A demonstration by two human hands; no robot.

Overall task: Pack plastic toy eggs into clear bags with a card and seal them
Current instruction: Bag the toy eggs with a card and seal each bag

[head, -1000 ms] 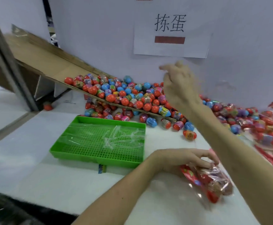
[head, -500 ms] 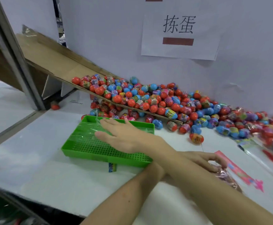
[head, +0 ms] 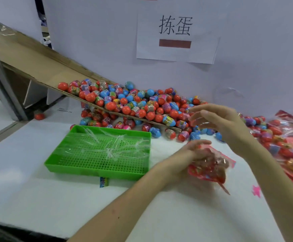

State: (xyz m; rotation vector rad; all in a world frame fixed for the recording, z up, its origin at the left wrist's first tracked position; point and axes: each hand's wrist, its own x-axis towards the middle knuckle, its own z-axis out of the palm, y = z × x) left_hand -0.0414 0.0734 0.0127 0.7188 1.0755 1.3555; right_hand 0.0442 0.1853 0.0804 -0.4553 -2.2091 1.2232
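At the bottom of the frame, on the white padded table [head: 37, 198], a clear plastic bag [head: 210, 167] already filled with toy eggs and a red printed card [head: 197, 172] is gripped at its neck by the left hand [head: 192, 151], whose fingers are curled round the gathered plastic. Just above it, right of centre, the right hand [head: 219, 123] is held in the air with its fingers apart and loosely bent; whether a clear strip is pinched among them cannot be told through the blur. To the left of centre a green perforated plastic tray [head: 96, 172] is seen, with clear sealing strips [head: 117, 145] lying loose in it. Behind the tray a heap of red, blue and pink plastic toy eggs [head: 124, 102] is spread over a sloping brown cardboard ramp [head: 37, 67] and the table. Packed bags [head: 290, 137] are piled at the right edge. This bag is judged filled and carded, with only the sealing left; many loose eggs remain to be packed.
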